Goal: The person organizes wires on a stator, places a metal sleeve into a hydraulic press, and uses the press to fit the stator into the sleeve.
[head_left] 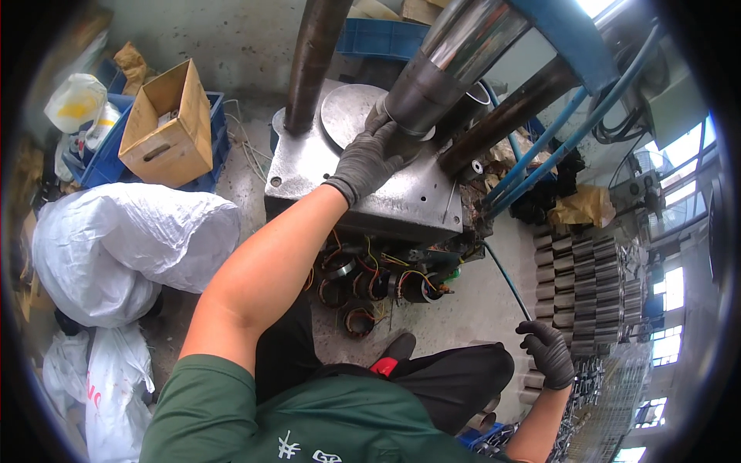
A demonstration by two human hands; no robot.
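A press stands in front of me, its shiny ram coming down at a slant in the view. At the ram's lower end is a dark metal cylinder, above the steel press table. My left hand, in a dark grey glove, is closed against the near side of that cylinder's lower end; its fingertips are partly hidden. A round steel plate lies just beyond it. Lower right, my gloved right hand has curled fingers at the end of a thin blue-green lever.
Wound motor stators with coloured wires sit on the floor under the press. Stacked metal cylinders line the right side. Blue hoses hang by the thick press columns. A wooden box and white sacks stand left.
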